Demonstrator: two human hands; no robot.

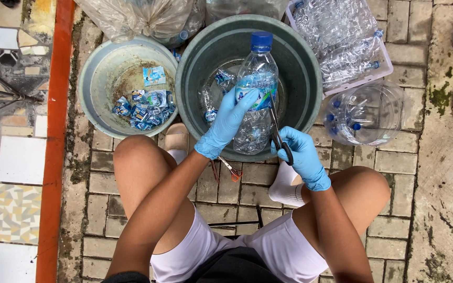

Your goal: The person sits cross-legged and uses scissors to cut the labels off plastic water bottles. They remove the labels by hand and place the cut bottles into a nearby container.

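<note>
**Gloved hands work a plastic bottle over a grey tub**

At the far left a tiled floor [17,157] with an orange strip [53,157] borders the brick paving [106,209]. Next comes a pale round basin [93,78] holding a heap of blue-and-white torn labels [143,109]. Above it lies a clear plastic bag [137,18].

The left hand [229,121], in a blue glove, reaches up from the bare knee; its grip is closed around the middle of a clear plastic bottle [257,89] with a blue cap, fingers lying over the blue label. The bottle stands roughly upright, held over the large grey tub [195,63], inside which a few crushed scraps lie. Below the tub's rim, on the bricks between the legs, rests a spare pair of red-handled scissors [226,169].

The right hand [300,154], also blue-gloved, has its grip pressed shut through the handles of dark scissors [278,128], whose blades point up along the bottle's right side, touching or just beside the label; which, I cannot tell.

Further right, a white crate [386,68] is piled with empty clear bottles, and a large clear jug [365,112] lies on the paving just below it.
</note>
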